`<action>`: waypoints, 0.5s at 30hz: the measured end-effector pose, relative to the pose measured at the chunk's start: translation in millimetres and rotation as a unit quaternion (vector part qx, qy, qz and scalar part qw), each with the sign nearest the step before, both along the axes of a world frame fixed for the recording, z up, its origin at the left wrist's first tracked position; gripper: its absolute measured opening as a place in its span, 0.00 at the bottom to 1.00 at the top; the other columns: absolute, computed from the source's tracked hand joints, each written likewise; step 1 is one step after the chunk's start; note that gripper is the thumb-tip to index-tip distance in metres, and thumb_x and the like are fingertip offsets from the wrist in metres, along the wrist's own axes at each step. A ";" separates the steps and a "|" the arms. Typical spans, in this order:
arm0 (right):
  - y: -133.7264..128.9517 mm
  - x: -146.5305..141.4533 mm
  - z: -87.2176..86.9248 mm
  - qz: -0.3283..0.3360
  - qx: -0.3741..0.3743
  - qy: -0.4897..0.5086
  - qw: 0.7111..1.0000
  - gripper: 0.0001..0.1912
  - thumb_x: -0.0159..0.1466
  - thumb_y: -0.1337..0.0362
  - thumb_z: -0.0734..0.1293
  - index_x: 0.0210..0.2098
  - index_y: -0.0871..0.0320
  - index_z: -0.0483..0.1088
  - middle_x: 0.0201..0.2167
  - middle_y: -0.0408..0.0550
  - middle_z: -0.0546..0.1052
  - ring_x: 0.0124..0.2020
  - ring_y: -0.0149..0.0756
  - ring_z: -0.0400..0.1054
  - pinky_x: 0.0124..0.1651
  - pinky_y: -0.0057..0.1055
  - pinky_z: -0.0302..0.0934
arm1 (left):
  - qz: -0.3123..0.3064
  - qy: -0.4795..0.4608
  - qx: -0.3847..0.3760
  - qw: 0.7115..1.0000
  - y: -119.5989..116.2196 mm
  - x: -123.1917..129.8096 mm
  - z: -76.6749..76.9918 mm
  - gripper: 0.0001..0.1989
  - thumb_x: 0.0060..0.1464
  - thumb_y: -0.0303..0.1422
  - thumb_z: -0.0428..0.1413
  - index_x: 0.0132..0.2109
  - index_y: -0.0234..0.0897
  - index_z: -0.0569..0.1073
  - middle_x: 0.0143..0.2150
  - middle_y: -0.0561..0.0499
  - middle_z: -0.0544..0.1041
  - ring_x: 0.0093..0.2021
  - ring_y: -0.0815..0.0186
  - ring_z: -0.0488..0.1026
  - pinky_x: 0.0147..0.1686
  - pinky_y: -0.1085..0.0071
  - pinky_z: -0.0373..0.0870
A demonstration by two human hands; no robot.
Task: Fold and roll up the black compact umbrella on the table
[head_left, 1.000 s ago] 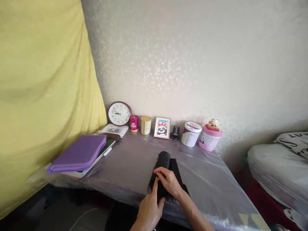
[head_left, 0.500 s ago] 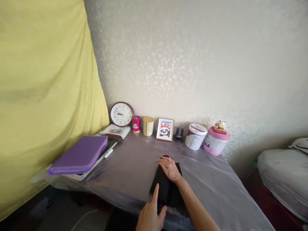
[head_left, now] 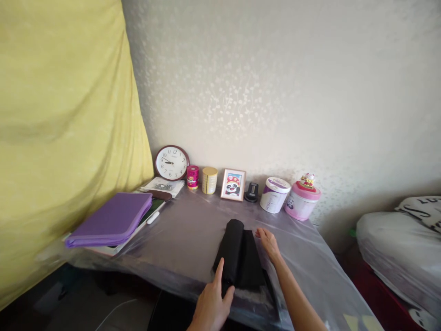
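A black cloth [head_left: 231, 250], partly wound into a thick roll, lies lengthwise near the table's front edge. Its flat, unrolled part [head_left: 251, 262] spreads to the right of the roll. My left hand [head_left: 214, 294] grips the near end of the roll, index finger along its left side and thumb at the end. To the right of the flat part, beside its far corner, my right hand [head_left: 269, 243] is off the roll, its fingers loosely bent with nothing visible in them. A narrow black strip [head_left: 270, 287] shows by the cloth's near right edge.
Along the wall stand a clock [head_left: 172, 162], a pink tin [head_left: 193, 177], a yellow tin [head_left: 209, 180], a framed panda picture [head_left: 233, 184], a small black device [head_left: 251, 192], a white tub [head_left: 274, 195] and a pink tub [head_left: 302, 201]. A purple folder [head_left: 110, 219] lies left.
My right hand has lifted off the top of the roll and moved right, past the flat part, uncovering the cloth. My left hand stays at the near end. The view has shifted slightly.
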State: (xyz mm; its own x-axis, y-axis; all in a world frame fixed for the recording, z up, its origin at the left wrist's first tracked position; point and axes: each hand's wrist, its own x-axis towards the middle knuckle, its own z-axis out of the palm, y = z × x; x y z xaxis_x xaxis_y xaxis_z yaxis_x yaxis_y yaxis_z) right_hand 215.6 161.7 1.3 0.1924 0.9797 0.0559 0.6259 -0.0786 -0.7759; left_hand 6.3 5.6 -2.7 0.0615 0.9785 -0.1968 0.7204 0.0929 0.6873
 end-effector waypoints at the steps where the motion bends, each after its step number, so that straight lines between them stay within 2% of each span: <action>1: -6.9 3.4 -0.4 0.001 -0.017 0.040 0.999 0.18 0.61 0.58 0.51 0.34 0.60 0.69 0.34 0.52 0.76 0.37 0.35 0.71 0.35 0.26 0.62 | -0.001 -0.002 0.003 1.000 0.0 -0.1 -0.1 0.32 0.55 0.40 0.43 0.63 0.43 0.39 0.40 0.47 0.75 0.41 0.61 0.71 0.38 0.71 0.62; 5: -31.0 -1.6 3.0 0.024 -0.075 0.182 0.980 0.16 0.57 0.56 0.56 0.33 0.61 0.68 0.29 0.48 0.74 0.29 0.32 0.70 0.27 0.25 0.62 | -0.002 0.019 0.004 1.000 0.1 -0.6 1.7 0.32 0.55 0.40 0.43 0.63 0.42 0.40 0.41 0.45 0.75 0.41 0.60 0.72 0.39 0.70 0.62; 8: -44.0 -12.2 10.7 0.054 -0.083 0.202 0.974 0.16 0.56 0.56 0.58 0.33 0.61 0.69 0.25 0.44 0.72 0.26 0.29 0.67 0.24 0.23 0.59 | 0.000 0.022 0.005 1.000 -0.2 -0.5 2.9 0.31 0.55 0.40 0.43 0.63 0.43 0.40 0.42 0.45 0.74 0.42 0.59 0.71 0.39 0.70 0.62; 10: -49.5 -17.4 15.8 0.055 -0.081 0.178 0.979 0.16 0.56 0.55 0.58 0.34 0.60 0.69 0.23 0.42 0.70 0.24 0.28 0.65 0.21 0.22 0.57 | 0.001 0.017 0.008 1.000 -0.6 -0.4 2.9 0.31 0.55 0.39 0.43 0.63 0.43 0.40 0.43 0.46 0.74 0.43 0.60 0.71 0.40 0.70 0.62; 15: -50.8 -24.7 20.9 0.064 -0.055 0.044 0.995 0.19 0.55 0.54 0.60 0.38 0.60 0.68 0.19 0.40 0.68 0.19 0.28 0.62 0.17 0.22 0.55 | 0.002 0.008 0.011 1.000 -1.1 -0.3 2.7 0.32 0.55 0.39 0.44 0.63 0.42 0.40 0.47 0.45 0.72 0.45 0.61 0.70 0.41 0.71 0.61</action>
